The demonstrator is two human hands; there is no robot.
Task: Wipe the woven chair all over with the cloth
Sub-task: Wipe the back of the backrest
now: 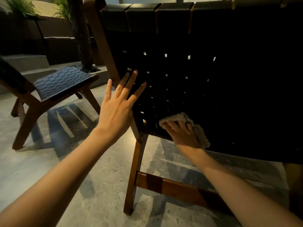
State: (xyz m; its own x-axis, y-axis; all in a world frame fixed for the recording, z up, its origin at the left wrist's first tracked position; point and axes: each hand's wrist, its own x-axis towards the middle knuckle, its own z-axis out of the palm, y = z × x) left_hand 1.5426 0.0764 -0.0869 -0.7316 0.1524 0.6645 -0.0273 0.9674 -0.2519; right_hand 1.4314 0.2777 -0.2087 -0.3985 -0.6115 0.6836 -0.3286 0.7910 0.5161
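Observation:
The woven chair fills the right of the view, seen from behind: black woven straps on a brown wooden frame. My right hand presses a cream fluffy cloth flat against the lower left of the woven back. My left hand is held up with fingers spread and straight beside the chair's left post, its fingertips at the weave; whether they touch it I cannot tell.
A second woven chair stands to the left on the grey stone floor. A tree trunk rises behind it, and plants sit on a dark ledge at the back left. The wiped chair's lower crossbar runs near my right forearm.

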